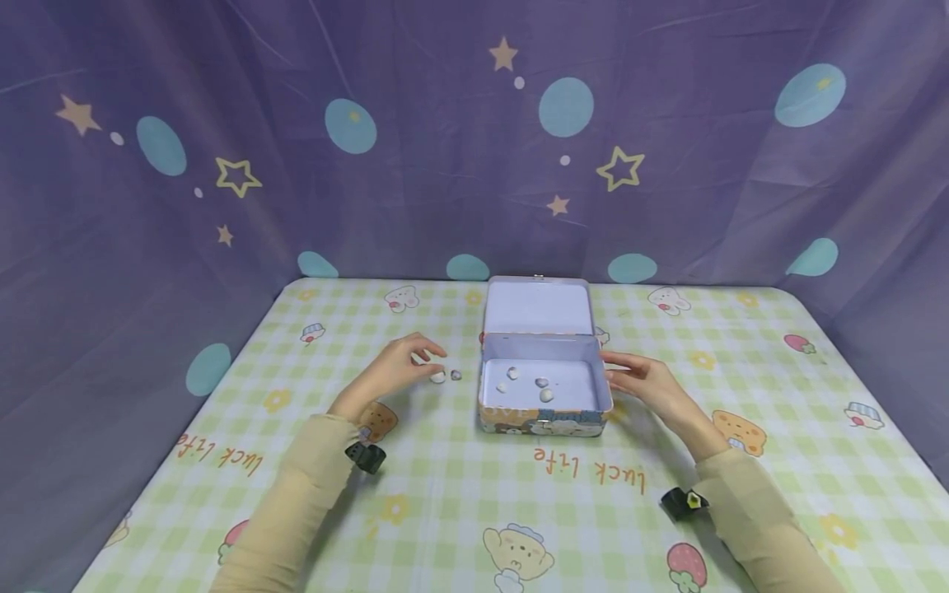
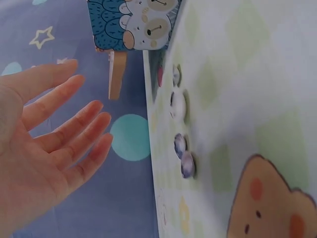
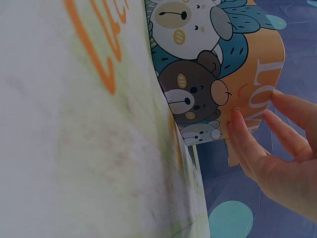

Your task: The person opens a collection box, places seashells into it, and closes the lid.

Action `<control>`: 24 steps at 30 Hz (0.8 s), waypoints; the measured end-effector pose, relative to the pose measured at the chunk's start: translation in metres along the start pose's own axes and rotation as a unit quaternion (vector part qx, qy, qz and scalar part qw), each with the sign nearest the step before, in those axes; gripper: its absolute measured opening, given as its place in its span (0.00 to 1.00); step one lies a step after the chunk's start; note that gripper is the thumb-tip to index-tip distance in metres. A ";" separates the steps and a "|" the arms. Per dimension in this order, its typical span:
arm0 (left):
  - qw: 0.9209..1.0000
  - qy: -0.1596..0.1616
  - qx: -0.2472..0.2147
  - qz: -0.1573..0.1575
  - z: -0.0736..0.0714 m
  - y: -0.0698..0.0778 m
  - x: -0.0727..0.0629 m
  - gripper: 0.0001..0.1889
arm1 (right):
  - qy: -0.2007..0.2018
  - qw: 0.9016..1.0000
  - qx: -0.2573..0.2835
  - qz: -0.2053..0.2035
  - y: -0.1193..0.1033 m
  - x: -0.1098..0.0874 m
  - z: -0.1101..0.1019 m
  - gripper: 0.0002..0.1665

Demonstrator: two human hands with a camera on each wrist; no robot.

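Observation:
A tin box with a bear print stands with its hinged lid raised and leaning back. Several small, pale shell-like pieces lie on its floor. To the left of the box, my left hand hovers over more of these pieces on the tablecloth. In the left wrist view its fingers are spread and relaxed, holding nothing, while the small white and purple pieces lie in a row beside it. My right hand rests extended fingertips against the right wall of the tin.
A green checked tablecloth with cartoon prints covers the table. Purple curtains with stars and blue ovals hang behind it and at both sides. Both forearms wear pale sleeves, with a dark wrist camera at the left one.

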State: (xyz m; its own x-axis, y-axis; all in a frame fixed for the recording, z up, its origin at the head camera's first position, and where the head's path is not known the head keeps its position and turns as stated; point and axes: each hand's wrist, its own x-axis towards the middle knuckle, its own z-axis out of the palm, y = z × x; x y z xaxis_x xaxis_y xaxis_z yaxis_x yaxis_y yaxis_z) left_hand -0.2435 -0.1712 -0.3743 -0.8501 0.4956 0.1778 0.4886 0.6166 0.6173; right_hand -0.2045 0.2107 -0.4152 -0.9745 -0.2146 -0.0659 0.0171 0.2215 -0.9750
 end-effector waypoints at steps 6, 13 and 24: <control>1.000 0.002 -0.001 -0.011 -0.003 -0.010 -0.006 0.10 | 0.000 1.000 -0.003 -0.002 0.001 0.001 0.000 0.33; 0.998 -0.021 0.000 -0.056 -0.006 -0.025 -0.011 0.11 | 0.002 1.000 -0.010 0.000 0.000 0.000 0.000 0.32; 0.994 -0.041 0.010 -0.099 -0.006 -0.041 -0.014 0.12 | 0.003 1.000 -0.005 0.000 0.000 0.000 0.000 0.33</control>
State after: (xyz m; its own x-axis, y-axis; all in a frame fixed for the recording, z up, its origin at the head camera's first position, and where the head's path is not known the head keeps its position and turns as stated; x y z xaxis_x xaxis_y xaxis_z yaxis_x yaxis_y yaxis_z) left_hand -0.2528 -0.2071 -0.3977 -0.9117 0.4107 -0.0100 0.3169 0.7184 0.6192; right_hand -0.2047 0.2105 -0.4154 -0.9756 -0.2093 -0.0655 0.0155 0.2319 -0.9726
